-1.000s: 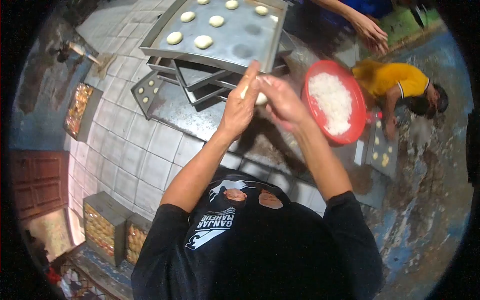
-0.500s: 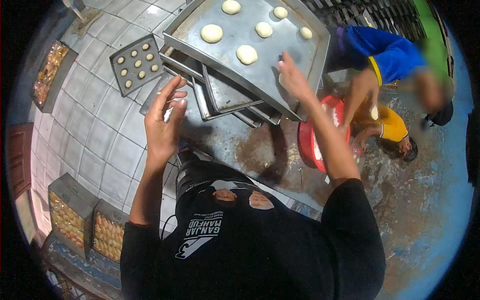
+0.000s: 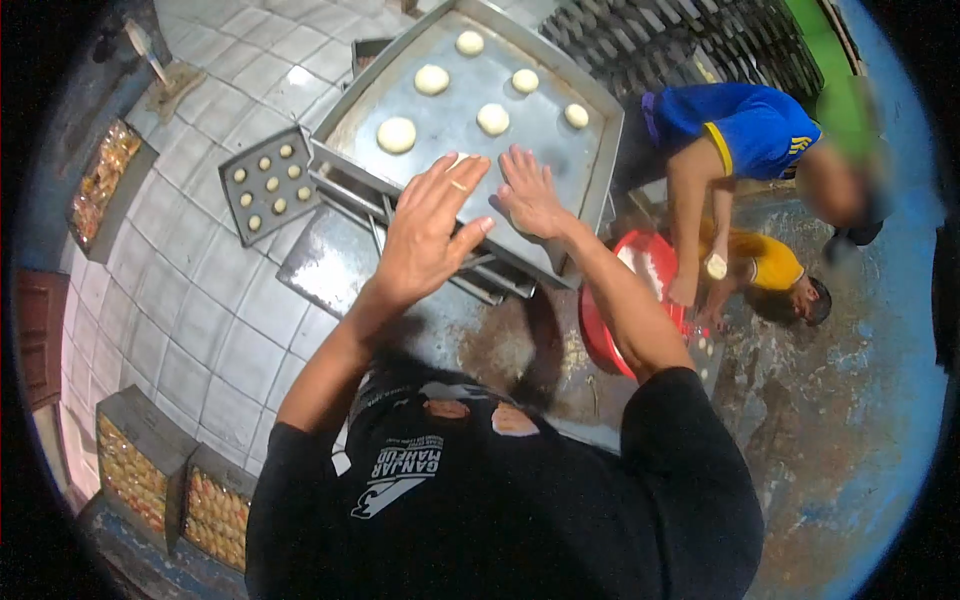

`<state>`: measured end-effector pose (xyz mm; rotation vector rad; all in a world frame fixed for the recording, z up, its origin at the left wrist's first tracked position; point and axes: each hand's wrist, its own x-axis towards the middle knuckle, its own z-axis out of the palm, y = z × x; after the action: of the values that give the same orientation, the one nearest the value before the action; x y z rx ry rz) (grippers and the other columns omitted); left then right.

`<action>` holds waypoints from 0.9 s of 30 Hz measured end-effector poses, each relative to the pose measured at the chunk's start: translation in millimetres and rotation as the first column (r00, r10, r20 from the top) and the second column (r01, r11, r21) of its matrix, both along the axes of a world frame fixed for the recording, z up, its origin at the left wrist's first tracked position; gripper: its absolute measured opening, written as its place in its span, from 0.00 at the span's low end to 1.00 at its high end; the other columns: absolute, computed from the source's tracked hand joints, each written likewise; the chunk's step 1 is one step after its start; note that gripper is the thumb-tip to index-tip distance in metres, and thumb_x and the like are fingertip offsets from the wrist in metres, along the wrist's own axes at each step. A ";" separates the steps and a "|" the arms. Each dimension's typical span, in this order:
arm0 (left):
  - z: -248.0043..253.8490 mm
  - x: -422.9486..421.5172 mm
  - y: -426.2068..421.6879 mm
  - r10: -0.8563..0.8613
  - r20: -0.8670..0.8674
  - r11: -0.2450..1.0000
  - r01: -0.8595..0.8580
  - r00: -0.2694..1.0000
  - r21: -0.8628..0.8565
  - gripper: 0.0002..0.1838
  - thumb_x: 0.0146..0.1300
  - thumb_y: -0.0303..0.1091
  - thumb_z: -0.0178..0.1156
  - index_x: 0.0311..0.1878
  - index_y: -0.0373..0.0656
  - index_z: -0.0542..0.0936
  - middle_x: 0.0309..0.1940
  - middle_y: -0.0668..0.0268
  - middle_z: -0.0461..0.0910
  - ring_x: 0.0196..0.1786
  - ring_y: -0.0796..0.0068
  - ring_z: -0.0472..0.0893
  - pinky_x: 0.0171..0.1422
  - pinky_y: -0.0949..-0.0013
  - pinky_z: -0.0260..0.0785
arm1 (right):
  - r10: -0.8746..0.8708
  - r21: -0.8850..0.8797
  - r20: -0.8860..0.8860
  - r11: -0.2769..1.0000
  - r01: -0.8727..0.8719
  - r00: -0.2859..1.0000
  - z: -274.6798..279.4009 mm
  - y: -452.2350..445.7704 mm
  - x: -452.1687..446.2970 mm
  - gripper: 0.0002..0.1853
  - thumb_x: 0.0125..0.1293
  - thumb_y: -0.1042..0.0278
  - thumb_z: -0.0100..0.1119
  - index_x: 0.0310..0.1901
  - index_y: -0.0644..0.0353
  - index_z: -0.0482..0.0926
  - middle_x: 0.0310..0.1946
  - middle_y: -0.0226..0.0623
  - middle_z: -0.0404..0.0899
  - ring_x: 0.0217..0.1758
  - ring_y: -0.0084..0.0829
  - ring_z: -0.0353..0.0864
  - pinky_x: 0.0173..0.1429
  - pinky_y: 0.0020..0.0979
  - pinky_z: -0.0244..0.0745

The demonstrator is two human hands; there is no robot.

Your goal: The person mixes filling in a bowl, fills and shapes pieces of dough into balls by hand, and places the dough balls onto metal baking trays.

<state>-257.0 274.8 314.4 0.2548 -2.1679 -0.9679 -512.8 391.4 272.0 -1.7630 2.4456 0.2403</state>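
A large metal baking tray [image 3: 350, 125] lies on top of stacked trays and carries several pale dough balls [image 3: 492, 119]. My left hand [image 3: 430, 225] reaches over its near edge, fingers stretched out and thumb apart, with a ring on one finger. A bit of pale dough shows just past those fingertips. On the right, my right hand [image 3: 533, 195] is spread flat, palm down, low over the near part of the tray. Whatever lies beneath that palm is hidden. Neither hand visibly grips anything.
A smaller tray of dough pieces [image 3: 240, 212] sits on the tiles at left. To the right, two people work at a red basin [image 3: 597, 325] holding something white; one holds a dough piece [image 3: 716, 266]. Boxes of packed bread [image 3: 215, 490] stand at lower left.
My left hand has moved right and forward, from beside the tray to over its near edge. My right hand has shifted left and down. The view has tilted slightly.
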 end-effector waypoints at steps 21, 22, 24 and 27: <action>-14.9 -43.3 30.5 0.198 0.459 0.921 -0.004 0.866 -0.390 0.33 0.69 0.56 0.59 0.74 0.54 0.71 0.75 0.67 0.68 0.77 0.57 0.63 0.78 0.46 0.51 | -0.137 -0.349 -0.020 0.929 0.122 0.990 -25.3 -81.3 -230.7 0.33 0.82 0.46 0.35 0.72 0.68 0.65 0.75 0.60 0.60 0.78 0.53 0.60 0.79 0.42 0.57; -11.3 -41.0 31.0 0.188 0.428 0.922 -0.008 0.884 -0.388 0.33 0.69 0.55 0.59 0.73 0.53 0.72 0.75 0.67 0.68 0.77 0.58 0.63 0.77 0.47 0.52 | -0.077 -0.321 0.335 0.928 0.190 0.939 -11.3 -92.7 -239.2 0.33 0.81 0.43 0.34 0.74 0.63 0.64 0.77 0.56 0.58 0.79 0.52 0.58 0.79 0.43 0.55; -9.1 -39.3 29.3 0.159 0.418 0.933 0.002 0.895 -0.360 0.32 0.68 0.55 0.60 0.73 0.53 0.72 0.75 0.67 0.69 0.76 0.59 0.64 0.77 0.48 0.53 | -0.030 -0.256 0.644 0.933 0.252 0.764 -4.2 -108.4 -247.0 0.34 0.81 0.40 0.33 0.75 0.58 0.64 0.79 0.53 0.55 0.80 0.50 0.56 0.80 0.45 0.54; -13.4 -37.5 22.7 0.127 0.397 0.933 0.026 0.909 -0.358 0.32 0.68 0.55 0.61 0.71 0.53 0.74 0.73 0.67 0.70 0.74 0.58 0.67 0.74 0.48 0.57 | -0.263 -0.111 0.534 0.920 0.375 0.804 61.9 -137.6 -174.3 0.36 0.80 0.41 0.35 0.74 0.64 0.63 0.77 0.55 0.57 0.79 0.53 0.58 0.78 0.45 0.59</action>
<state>-294.4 297.6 300.9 0.3656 -2.6625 -0.4990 -687.1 253.8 333.9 -1.2166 2.3594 -0.4820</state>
